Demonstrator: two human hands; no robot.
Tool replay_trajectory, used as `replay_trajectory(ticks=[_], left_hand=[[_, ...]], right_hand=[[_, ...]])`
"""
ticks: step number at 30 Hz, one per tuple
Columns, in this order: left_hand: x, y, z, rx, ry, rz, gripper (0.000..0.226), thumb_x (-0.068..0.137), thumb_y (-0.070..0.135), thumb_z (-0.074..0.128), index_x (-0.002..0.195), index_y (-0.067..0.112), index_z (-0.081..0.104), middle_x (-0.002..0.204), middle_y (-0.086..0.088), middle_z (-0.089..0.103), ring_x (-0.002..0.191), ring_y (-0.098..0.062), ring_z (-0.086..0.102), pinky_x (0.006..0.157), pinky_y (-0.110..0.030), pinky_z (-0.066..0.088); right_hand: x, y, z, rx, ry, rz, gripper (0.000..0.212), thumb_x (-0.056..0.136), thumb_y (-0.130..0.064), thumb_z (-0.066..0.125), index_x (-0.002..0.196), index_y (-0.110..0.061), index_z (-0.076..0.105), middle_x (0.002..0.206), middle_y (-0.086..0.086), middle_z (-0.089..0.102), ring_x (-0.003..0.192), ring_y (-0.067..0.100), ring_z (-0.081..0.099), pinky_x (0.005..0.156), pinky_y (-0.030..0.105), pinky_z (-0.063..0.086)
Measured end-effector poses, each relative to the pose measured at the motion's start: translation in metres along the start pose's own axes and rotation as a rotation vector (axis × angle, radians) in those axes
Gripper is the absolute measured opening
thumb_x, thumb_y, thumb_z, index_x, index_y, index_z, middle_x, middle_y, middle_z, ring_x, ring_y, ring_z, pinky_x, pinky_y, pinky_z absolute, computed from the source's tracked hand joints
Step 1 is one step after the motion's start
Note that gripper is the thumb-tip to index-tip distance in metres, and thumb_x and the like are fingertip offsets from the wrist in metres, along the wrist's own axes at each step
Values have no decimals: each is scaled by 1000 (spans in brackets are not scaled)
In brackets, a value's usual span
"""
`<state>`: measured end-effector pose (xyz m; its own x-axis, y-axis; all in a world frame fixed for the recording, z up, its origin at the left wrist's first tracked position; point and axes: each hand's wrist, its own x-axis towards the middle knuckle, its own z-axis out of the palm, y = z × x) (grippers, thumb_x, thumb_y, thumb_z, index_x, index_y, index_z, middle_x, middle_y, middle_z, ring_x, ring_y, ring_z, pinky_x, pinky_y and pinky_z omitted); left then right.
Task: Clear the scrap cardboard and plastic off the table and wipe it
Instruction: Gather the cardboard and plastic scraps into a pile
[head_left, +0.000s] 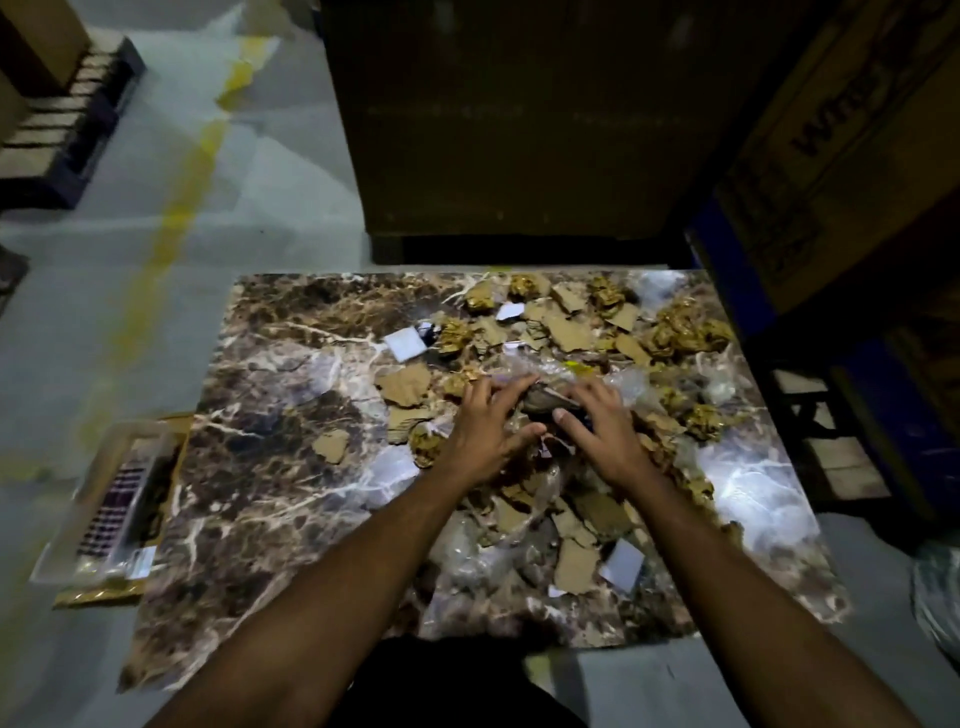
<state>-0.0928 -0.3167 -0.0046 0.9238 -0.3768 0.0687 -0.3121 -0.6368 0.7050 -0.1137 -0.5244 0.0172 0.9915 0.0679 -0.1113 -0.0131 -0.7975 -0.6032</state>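
I see both bare hands stretched out over the middle of the brown marble-patterned table (249, 467), right of its centre. My left hand (485, 431) lies palm down with fingers spread and fairly straight, the tips resting on a sheet of clear crinkled plastic (540, 371) and the scraps under it; it grips nothing that I can make out. My right hand (597, 431) is palm down just beside it, fingers spread and slightly bent over a dark crumpled lump (545, 402) that sits between the two hands; whether those fingers pinch it or only press on it I cannot tell. Torn flat pieces of brown cardboard (405, 384) are scattered from the far right corner down to the near edge, mixed with crumpled wads of yellow-brown paper (685, 330) along the far and right edges. A few small white square cards (405, 343) lie among them, one towards the far middle and another near the near right corner. More clear plastic film (467, 561) lies under my forearms by the near edge. The left half of the table carries only a couple of cardboard bits. On the floor beside the left edge stands a clear plastic bin (98, 504) on a flat cardboard sheet.
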Motion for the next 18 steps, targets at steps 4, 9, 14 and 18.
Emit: replay_trajectory(ticks=[4, 9, 14, 18], left_hand=[[2, -5, 26, 57, -42, -75, 57, 95, 67, 40, 147, 44, 37, 154, 1, 24, 142, -26, 29, 112, -48, 38], [2, -14, 45, 144, -141, -96, 63, 101, 59, 37, 157, 33, 25, 164, 2, 26, 149, -20, 24, 119, -45, 27], [-2, -20, 53, 312, -253, -149, 72, 103, 58, 27, 161, 24, 1, 168, -2, 15, 154, -19, 14, 122, -43, 16], [0, -18, 47, 363, -303, -157, 76, 102, 62, 25, 161, 20, 1, 168, -6, 13, 154, -23, 14, 123, -44, 16]], right_hand=[[-6, 7, 12, 77, 10, 47, 59, 98, -61, 27, 139, -26, 49, 140, 4, 53, 131, 27, 48, 106, 45, 41], [-1, 17, 34, -223, -21, 27, 56, 106, -47, 36, 158, -36, 17, 157, -1, 43, 144, 21, 39, 114, 68, 23], [7, 16, 49, -400, -203, 4, 56, 108, -47, 29, 160, -33, 15, 168, -5, 18, 156, 17, 8, 117, 67, 14], [12, 13, 32, -390, -296, -44, 56, 107, -49, 30, 159, -35, 15, 168, -1, 15, 156, 20, 3, 116, 65, 28]])
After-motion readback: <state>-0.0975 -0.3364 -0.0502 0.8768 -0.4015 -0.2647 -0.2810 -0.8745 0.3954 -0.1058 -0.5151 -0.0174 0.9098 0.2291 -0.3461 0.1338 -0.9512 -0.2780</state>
